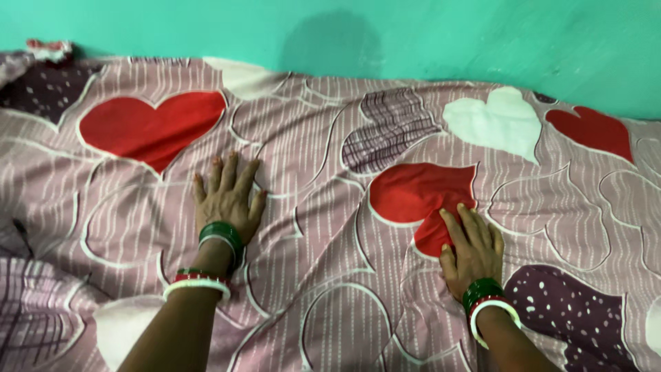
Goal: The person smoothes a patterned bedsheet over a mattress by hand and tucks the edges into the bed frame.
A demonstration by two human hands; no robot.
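A pink striped bedsheet (310, 207) printed with red, white and purple hearts covers the bed. My left hand (227, 196) lies flat on it, palm down, fingers spread, just below a big red heart (148, 127). My right hand (471, 251) also presses flat on the sheet, its fingers together on the lower tip of another red heart (420, 196). Both wrists carry green, red and white bangles. Neither hand holds anything. Soft creases run through the cloth between the two hands.
A teal wall (413, 34) rises right behind the bed's far edge. A small red and white bit of cloth (48, 48) sits at the far left corner. The sheet bunches in folds at the lower left (34, 310).
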